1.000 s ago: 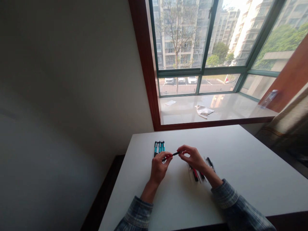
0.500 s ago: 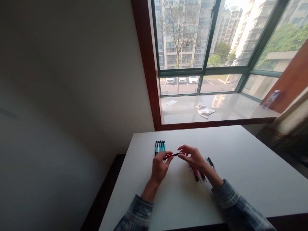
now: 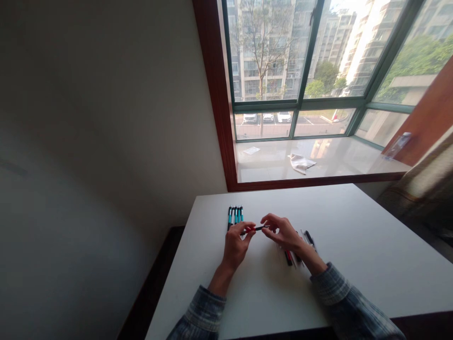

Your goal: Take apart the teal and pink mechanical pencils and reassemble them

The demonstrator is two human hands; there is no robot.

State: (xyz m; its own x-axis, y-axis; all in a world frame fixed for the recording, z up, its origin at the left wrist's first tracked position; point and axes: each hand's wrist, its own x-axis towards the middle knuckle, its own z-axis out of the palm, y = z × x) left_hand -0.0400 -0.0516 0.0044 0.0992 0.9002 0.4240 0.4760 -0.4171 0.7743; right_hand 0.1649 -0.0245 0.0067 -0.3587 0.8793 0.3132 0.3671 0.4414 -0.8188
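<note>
My left hand (image 3: 235,245) is closed around the red part of a slim red-and-black pen (image 3: 259,228), held nearly level above the table. The thumb and fingers of my right hand (image 3: 285,234) meet at the pen's other end; its tip is partly hidden there. Just behind my left hand lies a row of several teal-and-black pens (image 3: 236,215), side by side, their lower ends covered by the hand. Under my right hand and wrist is a loose group of red and black pen parts (image 3: 288,258) with thin pale rods, partly hidden.
The white table (image 3: 198,264) stands against a wall (image 3: 123,141) on the left. Beyond its far edge is a window sill (image 3: 269,165) with a crumpled white cloth (image 3: 301,163), a paper piece (image 3: 251,150) and a clear bottle (image 3: 398,145). A curtain (image 3: 421,174) hangs at right.
My right thumb and fingers have drawn slightly closer around the pen's end, and the pen lies a little more level. My left hand has barely moved.
</note>
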